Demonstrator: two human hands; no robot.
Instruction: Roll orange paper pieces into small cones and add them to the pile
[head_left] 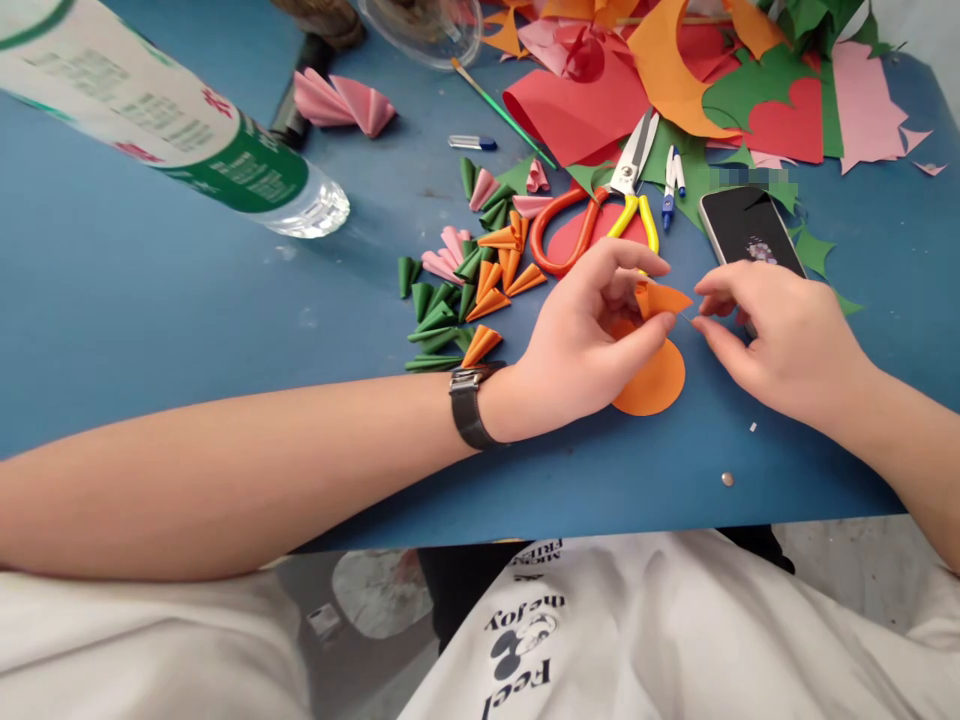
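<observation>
My left hand (581, 335), with a black watch strap at its wrist, pinches a small rolled orange paper cone (661, 298) between thumb and fingers. Its narrow tip points right. Flat round orange paper (651, 385) lies on the table beneath that hand. Just right of the cone is my right hand (787, 335), its fingers bent and the thumb and index fingertips apart. A thin pale strand seems to stretch from the cone toward the right thumb; what it is I cannot tell. Several folded green cones (435, 318) and orange cones (491, 303) lie left of my left hand.
Scissors (574, 230) with red and yellow handles lie beyond my hands, near a phone (750, 225) and a blue-white compass (671, 188). Cut paper scraps (574, 110) cover the back. A bottle (247, 170) stands at left. The table's front edge is close to my body.
</observation>
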